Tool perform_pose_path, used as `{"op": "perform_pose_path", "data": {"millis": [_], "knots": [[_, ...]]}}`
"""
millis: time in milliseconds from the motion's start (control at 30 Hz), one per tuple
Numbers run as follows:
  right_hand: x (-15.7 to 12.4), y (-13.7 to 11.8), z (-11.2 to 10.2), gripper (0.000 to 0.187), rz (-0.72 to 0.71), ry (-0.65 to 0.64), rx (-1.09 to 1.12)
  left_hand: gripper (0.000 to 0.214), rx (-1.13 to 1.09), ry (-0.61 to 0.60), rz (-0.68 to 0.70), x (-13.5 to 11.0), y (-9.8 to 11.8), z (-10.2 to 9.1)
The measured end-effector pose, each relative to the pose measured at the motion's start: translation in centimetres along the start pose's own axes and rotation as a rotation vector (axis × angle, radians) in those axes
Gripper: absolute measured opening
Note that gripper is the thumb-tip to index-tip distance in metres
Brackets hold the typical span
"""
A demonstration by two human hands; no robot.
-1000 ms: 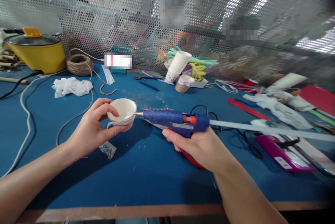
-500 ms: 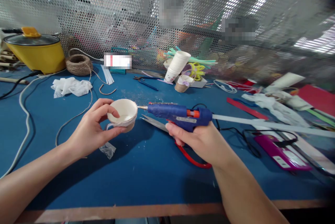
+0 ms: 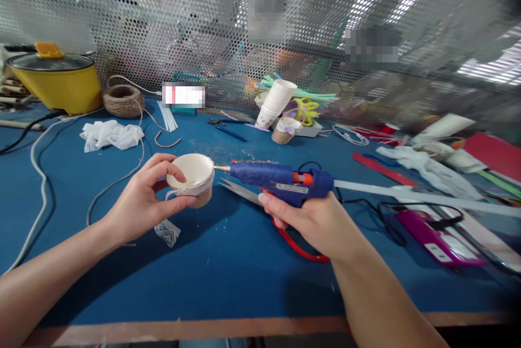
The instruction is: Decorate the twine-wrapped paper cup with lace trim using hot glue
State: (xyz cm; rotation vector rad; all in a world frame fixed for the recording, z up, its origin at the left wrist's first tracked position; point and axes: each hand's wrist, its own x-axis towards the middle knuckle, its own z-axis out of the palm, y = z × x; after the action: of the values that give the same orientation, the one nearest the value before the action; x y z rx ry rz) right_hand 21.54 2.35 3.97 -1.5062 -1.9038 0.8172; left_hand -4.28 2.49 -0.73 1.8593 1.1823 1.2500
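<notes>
Above the blue desk (image 3: 228, 277), the left hand (image 3: 140, 204) is holding a cut-down paper cup (image 3: 192, 173), its fingers (image 3: 160, 162) curling closed around the rim and wall. Just right, the glue gun (image 3: 280, 178) is pointing its nozzle at the cup's rim, nearly touching, while the right hand (image 3: 319, 223) is gripping its handle, fingers wrapped shut. Red-handled scissors (image 3: 301, 248) are lying beneath.

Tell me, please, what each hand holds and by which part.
Left hand: cup, by its rim and side. Right hand: glue gun, by its grip.
</notes>
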Motion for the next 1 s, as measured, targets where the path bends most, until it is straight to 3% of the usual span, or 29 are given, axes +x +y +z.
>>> {"op": "perform_pose_path", "data": {"millis": [733, 1000], "knots": [[0.22, 0.09, 0.14, 0.034, -0.053, -0.003, 0.026, 0.019, -0.037, -0.011, 0.069, -0.15, -0.33, -0.04], [-0.44, -0.36, 0.36, 0.029, -0.073, -0.055, 0.100, 0.019, -0.185, -0.027, -0.006, -0.07, -0.43, 0.04]]}}
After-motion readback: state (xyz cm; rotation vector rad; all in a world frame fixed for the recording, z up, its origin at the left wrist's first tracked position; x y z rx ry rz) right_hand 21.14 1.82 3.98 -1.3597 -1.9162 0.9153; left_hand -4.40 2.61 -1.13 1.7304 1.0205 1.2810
